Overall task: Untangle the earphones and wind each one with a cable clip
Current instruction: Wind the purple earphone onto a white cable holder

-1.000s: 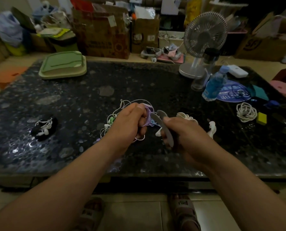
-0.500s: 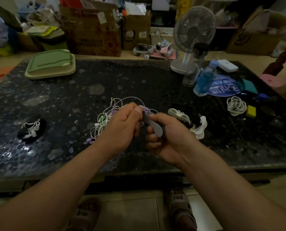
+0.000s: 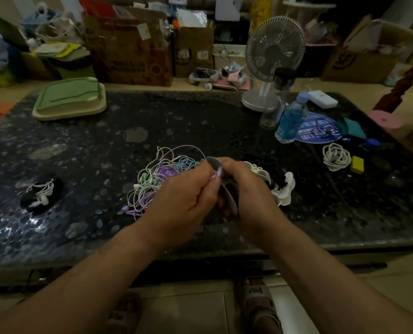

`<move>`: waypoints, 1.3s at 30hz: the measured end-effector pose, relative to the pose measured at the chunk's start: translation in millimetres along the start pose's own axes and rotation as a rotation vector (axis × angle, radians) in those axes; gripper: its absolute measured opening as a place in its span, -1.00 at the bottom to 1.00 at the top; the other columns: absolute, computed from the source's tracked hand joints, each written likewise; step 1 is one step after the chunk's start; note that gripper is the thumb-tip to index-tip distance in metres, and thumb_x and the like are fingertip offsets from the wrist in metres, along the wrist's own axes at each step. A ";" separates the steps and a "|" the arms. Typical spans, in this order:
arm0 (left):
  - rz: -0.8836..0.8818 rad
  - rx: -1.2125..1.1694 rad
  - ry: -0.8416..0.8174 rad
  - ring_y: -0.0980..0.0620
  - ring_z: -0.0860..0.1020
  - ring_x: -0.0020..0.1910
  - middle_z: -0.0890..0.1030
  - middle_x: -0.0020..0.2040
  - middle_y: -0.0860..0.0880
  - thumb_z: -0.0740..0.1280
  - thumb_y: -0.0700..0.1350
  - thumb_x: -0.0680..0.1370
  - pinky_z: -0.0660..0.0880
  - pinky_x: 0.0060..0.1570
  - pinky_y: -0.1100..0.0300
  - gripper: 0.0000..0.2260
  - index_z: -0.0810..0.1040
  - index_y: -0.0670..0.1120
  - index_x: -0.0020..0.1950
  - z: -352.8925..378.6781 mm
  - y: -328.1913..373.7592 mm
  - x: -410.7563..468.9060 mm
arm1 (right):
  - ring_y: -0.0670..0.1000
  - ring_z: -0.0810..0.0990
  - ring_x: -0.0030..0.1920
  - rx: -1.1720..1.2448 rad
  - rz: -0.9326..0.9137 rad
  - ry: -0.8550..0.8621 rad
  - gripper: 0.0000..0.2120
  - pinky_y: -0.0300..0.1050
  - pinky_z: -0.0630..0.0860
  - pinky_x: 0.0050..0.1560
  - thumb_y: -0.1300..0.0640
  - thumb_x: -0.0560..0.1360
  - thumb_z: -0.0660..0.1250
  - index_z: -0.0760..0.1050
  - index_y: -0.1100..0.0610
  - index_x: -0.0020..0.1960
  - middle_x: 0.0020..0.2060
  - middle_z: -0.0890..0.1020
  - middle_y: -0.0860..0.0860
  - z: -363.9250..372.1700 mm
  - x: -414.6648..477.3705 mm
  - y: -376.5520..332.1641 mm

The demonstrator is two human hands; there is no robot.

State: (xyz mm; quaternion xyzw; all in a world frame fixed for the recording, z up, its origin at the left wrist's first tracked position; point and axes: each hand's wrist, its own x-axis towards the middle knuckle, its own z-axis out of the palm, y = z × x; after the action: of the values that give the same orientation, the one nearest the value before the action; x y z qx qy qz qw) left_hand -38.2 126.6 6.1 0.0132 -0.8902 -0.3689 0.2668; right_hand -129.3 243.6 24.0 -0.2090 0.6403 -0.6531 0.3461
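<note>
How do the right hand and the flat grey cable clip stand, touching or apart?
Touching. The head view shows the right hand gripping the flat grey cable clip round its middle.

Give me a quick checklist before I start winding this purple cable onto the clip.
1. Right hand grips grey clip: ok.
2. Left hand pinches purple cable end at the clip: ok.
3. Purple loops clear of tangle: not ok, mixed with white and blue cables.
4. Cable seated in the clip: cannot tell, the hands hide it.
5. Spare white clips within reach: ok.
</note>
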 end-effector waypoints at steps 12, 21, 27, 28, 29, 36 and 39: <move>-0.273 -0.350 -0.135 0.19 0.44 -0.35 0.51 -0.32 0.11 0.19 -0.03 0.72 0.41 -0.32 0.30 -0.74 0.47 0.05 -0.16 -17.8 12.2 -2.5 | 0.21 0.57 -0.08 0.165 0.179 -0.234 -0.66 0.06 0.62 -0.01 -0.07 0.60 0.39 0.66 0.23 0.03 -0.09 0.60 0.23 -20.6 9.3 -2.0; -0.382 -0.419 -0.342 0.08 0.42 -0.37 0.53 -0.30 -0.06 0.26 0.18 0.62 0.41 -0.36 0.15 -0.65 0.49 -0.12 0.07 -30.4 10.5 -3.0 | -0.03 0.41 -0.39 0.061 0.163 -0.215 -0.67 -0.15 0.27 -0.35 -0.06 0.67 0.28 0.61 0.09 -0.16 -0.39 0.53 0.04 -16.8 7.0 3.3; -0.441 -0.438 -0.350 0.16 0.44 -0.40 0.54 -0.34 0.08 0.35 0.03 0.62 0.40 -0.40 0.28 -0.78 0.49 -0.12 0.03 -32.6 11.7 -4.9 | 0.03 0.49 -0.26 0.027 0.191 -0.253 -0.66 -0.16 0.42 -0.28 -0.05 0.70 0.25 0.64 0.20 0.05 -0.21 0.57 0.12 -15.9 5.3 4.5; -0.468 -0.452 -0.327 0.12 0.41 -0.43 0.51 -0.38 0.05 0.33 -0.04 0.66 0.37 -0.43 0.25 -0.83 0.46 -0.14 0.00 -31.5 10.7 -6.1 | 0.02 0.51 -0.24 0.030 0.199 -0.254 -0.64 -0.16 0.45 -0.27 -0.07 0.70 0.24 0.62 0.22 0.11 -0.18 0.58 0.13 -16.2 5.3 4.8; -0.500 -0.460 -0.302 0.10 0.37 -0.46 0.48 -0.41 0.02 0.29 -0.10 0.68 0.33 -0.45 0.23 -0.85 0.44 -0.14 -0.02 -30.6 8.8 -7.3 | 0.03 0.54 -0.21 0.018 0.200 -0.246 -0.61 -0.12 0.48 -0.23 -0.09 0.70 0.22 0.59 0.22 0.20 -0.14 0.59 0.14 -16.2 5.0 3.6; -0.679 -0.842 -0.163 0.10 0.31 -0.49 0.42 -0.31 -0.09 0.23 -0.06 0.69 0.23 -0.51 0.24 -0.69 0.46 -0.33 0.17 -38.6 -0.8 0.6 | -0.17 0.53 0.37 -0.385 -0.169 -0.387 -0.53 0.01 0.60 0.27 -0.12 0.54 0.47 0.37 -0.27 0.38 0.31 0.57 -0.22 -25.0 -8.6 -4.4; -0.667 -0.847 -0.230 0.10 0.32 -0.48 0.42 -0.31 -0.05 0.17 -0.12 0.71 0.24 -0.51 0.26 -0.79 0.49 -0.23 0.19 -33.6 5.0 -2.6 | -0.05 0.60 0.30 -0.428 -0.245 -0.338 -0.53 0.16 0.61 0.26 -0.13 0.50 0.51 0.42 -0.22 0.34 0.25 0.59 -0.15 -19.2 -8.9 -2.0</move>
State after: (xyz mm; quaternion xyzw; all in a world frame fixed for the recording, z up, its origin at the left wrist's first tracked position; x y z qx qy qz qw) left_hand -18.8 109.0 27.8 0.1455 -0.6350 -0.7584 0.0186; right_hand -137.4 263.2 25.6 -0.4588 0.6668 -0.4961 0.3142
